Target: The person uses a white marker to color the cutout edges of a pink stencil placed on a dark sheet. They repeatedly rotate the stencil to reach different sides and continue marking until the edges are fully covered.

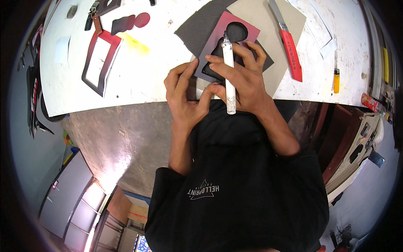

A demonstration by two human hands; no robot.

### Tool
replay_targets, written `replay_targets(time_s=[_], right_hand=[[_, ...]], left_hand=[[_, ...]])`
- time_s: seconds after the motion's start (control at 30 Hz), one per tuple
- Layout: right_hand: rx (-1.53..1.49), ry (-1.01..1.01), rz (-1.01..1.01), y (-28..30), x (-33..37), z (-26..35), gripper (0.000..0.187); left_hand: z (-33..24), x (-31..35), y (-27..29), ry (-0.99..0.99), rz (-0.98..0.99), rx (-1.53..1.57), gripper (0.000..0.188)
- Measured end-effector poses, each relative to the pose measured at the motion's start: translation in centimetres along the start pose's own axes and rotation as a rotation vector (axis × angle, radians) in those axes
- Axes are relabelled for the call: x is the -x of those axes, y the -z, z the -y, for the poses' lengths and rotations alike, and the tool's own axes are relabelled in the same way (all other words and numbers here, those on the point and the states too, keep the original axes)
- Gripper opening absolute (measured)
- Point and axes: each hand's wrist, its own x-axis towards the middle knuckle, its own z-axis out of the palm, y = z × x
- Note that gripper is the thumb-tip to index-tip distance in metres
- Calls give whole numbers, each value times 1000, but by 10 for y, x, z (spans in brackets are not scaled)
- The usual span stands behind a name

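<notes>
A dark red, fading to black, flat panel (248, 30) with a round opening and a larger shaped opening lies at the table's near edge. My left hand (184, 92) grips its near left corner, fingertips at the left edge and thumb at the near edge. A white marker (228, 80) with a black tip is tucked between the fingers of my right hand (247, 80), tip pointing away from me. Fingertips of that hand rest on the panel around the shaped opening. Under the panel are a dark grey sheet (197, 31) and a beige board (275, 54).
A red-handled utility knife (290, 54) with its blade out lies on the board. Right of it is a yellow lighter (336, 82). Farther left on the white table (159, 63) are a red-and-black frame piece (110, 50) and a rounded red-and-black cutout (126, 24).
</notes>
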Motion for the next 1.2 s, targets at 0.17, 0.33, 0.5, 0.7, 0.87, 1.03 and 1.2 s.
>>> replay_targets(time_s=[0.17, 0.33, 0.5, 0.7, 0.87, 1.03, 1.2], right_hand=[[-49, 28, 13, 1, 2, 2, 41], [-120, 76, 49, -2, 5, 2, 43], [-139, 10, -111, 14, 8, -4, 41], [-69, -321, -603, -2, 3, -15, 36], [-256, -331, -489, 2, -2, -9, 36], [-521, -222, -395, 12, -19, -20, 35], [-281, -278, -493, 32, -13, -36, 29]], left_hand=[[-1, 0, 0, 5, -4, 1, 58], [3, 0, -1, -22, -6, 11, 59], [-2, 0, 0, -3, -17, -35, 61], [-6, -2, -1, -16, -34, -77, 62], [-17, 1, 2, -46, -39, -42, 62], [-32, 22, -2, -121, -29, 50, 61], [-24, 29, 0, -115, -41, 25, 51]])
